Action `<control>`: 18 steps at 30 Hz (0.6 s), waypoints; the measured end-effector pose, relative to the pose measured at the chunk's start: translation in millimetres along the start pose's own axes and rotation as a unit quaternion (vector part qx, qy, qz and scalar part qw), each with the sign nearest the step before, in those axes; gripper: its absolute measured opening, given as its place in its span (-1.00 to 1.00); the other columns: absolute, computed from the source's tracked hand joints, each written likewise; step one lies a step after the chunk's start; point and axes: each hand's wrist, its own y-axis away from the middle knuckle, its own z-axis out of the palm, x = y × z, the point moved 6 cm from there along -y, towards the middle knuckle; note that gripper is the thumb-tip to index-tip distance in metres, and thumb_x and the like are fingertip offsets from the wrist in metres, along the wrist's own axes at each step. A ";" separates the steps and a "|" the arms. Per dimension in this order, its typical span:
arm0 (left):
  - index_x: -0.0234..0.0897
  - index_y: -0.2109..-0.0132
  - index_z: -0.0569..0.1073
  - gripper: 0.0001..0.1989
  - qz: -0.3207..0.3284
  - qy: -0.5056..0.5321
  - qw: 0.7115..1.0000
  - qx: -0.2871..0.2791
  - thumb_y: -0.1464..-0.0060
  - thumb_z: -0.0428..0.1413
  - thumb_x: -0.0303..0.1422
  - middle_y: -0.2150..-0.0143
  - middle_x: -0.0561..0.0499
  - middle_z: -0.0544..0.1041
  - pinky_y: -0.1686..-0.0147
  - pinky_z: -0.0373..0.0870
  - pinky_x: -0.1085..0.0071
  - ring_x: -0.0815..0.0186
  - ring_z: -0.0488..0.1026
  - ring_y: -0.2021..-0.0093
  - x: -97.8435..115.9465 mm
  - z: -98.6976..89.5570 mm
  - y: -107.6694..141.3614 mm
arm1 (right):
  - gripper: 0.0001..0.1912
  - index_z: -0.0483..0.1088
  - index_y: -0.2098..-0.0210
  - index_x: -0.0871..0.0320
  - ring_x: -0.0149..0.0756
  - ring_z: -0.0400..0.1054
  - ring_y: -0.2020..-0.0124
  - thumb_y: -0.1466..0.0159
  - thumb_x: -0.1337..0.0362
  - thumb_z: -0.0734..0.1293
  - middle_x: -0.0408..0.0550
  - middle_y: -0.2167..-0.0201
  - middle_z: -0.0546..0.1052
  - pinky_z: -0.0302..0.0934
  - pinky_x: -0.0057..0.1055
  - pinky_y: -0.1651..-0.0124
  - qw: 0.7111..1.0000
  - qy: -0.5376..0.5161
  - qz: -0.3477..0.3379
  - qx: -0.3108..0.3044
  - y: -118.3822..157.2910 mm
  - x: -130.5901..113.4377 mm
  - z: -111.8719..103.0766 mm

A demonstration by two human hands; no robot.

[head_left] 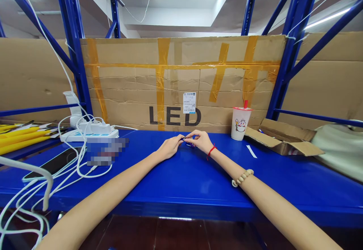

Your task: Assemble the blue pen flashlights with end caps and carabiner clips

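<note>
Left hand (169, 148) and right hand (200, 140) meet fingertip to fingertip, each closed in a pinch on a small, thin, dark purplish piece (190, 144), just above the glossy blue metal shelf (176, 182); its exact shape is too small to tell. For control, keep both pinches light and close together, wrists low. Farther right lie a narrow white paper strip (251, 151) and a red-lidded white cup (240, 124)
</note>
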 end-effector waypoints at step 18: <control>-0.24 0.10 0.19 -0.80 0.016 0.022 1.000 -0.002 -0.19 -0.24 -0.33 0.15 -0.03 0.43 0.27 0.30 0.42 0.29 0.41 0.19 4.4 1.1 2.9 | -0.67 0.48 0.53 0.19 -0.53 0.21 0.69 0.07 0.02 0.37 -0.10 0.54 0.46 0.06 -0.53 0.58 0.998 0.066 -0.024 -0.002 -3.4 3.4 -3.0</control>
